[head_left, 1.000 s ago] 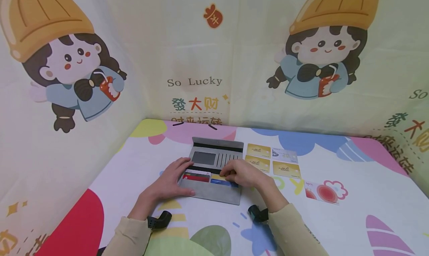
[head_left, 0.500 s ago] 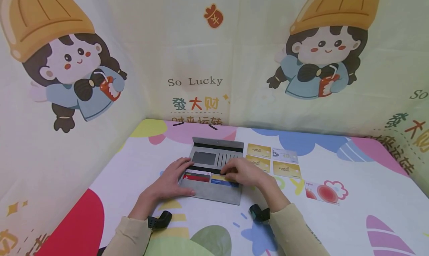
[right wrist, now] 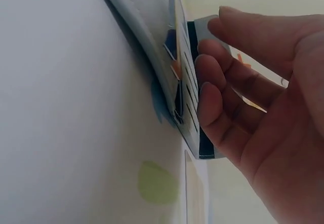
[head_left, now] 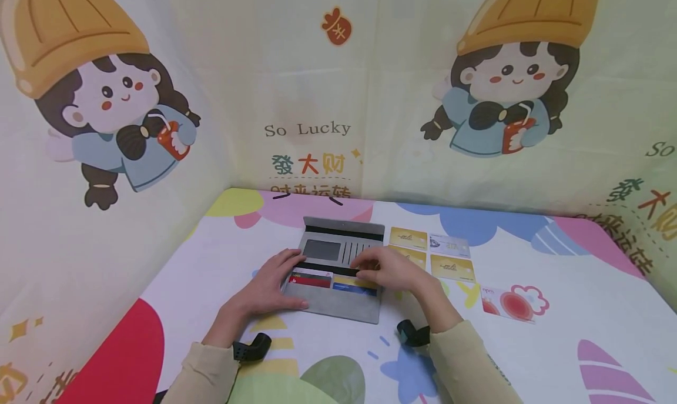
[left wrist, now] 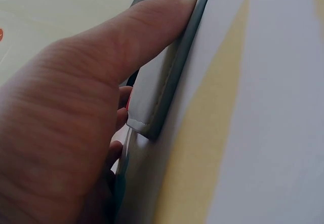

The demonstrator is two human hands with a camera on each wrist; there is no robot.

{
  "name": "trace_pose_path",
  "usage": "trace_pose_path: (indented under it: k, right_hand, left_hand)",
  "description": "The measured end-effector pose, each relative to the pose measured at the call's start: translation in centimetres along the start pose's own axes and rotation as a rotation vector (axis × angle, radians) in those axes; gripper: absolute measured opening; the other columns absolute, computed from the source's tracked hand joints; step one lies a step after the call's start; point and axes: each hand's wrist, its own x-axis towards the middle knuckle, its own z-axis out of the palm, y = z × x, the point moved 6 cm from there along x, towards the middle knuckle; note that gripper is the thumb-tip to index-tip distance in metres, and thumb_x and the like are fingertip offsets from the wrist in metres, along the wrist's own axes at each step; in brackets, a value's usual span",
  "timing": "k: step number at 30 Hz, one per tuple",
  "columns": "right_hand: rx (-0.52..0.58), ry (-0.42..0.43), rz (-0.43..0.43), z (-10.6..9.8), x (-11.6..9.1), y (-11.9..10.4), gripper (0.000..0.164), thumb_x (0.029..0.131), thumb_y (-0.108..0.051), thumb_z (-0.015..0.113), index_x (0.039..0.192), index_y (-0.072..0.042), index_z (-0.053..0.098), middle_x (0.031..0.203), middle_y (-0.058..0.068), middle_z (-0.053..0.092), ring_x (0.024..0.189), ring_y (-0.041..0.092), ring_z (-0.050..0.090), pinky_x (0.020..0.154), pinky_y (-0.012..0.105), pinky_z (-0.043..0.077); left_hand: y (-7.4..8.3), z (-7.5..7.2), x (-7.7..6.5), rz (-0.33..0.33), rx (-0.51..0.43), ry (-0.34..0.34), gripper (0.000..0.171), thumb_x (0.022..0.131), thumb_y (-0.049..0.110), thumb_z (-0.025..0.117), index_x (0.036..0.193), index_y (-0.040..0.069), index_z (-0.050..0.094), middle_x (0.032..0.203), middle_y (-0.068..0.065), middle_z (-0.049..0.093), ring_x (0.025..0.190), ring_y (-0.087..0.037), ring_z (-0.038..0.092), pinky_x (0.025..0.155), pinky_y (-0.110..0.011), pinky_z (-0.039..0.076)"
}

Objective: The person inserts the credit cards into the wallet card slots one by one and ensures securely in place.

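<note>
An unfolded grey wallet (head_left: pixel 338 307) lies on the table, several bank cards showing in its lower panel. At that panel's left sits a red card (head_left: pixel 311 280); a blue-and-yellow card (head_left: pixel 355 286) sits at its right. My left hand (head_left: pixel 267 285) rests on the wallet's left side, fingers spread along the edge; in the left wrist view its thumb (left wrist: pixel 147 31) presses the lower panel. My right hand (head_left: pixel 394 270) hovers over the wallet's right side, fingers loosely bent. In the right wrist view, nothing shows between its thumb and fingers (right wrist: pixel 210 102).
Right of the wallet lie gold cards (head_left: pixel 452 268), (head_left: pixel 408 237) and a silver card (head_left: pixel 449 246). Another gold card (head_left: pixel 411 254) is partly behind my right hand. A white-and-red card (head_left: pixel 508 304) lies nearer me. Patterned cloth (head_left: pixel 402 98) walls the back and left.
My right hand has drawn slightly to the right, away from the blue-and-yellow card, which now shows more fully. My left hand and the wallet stay in place.
</note>
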Motion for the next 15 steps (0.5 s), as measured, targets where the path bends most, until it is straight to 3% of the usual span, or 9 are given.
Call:
trace_pose_path:
  k: [15]
  right_hand:
    - [0.049, 0.013, -0.125, -1.5, -0.6, 0.2, 0.024, 0.095, -0.016, 0.072, 0.117, -0.006, 0.073, 0.104, -0.001, 0.070, 0.086, 0.016, 0.061, 0.080, 0.032, 0.055]
  left_hand:
    - [0.0, 0.0, 0.0, 0.001, -0.001, 0.004, 0.098, 0.070, 0.053, 0.085, 0.151, 0.013, 0.046, 0.158, -0.009, 0.034, 0.143, -0.035, 0.029, 0.111, -0.063, 0.032]
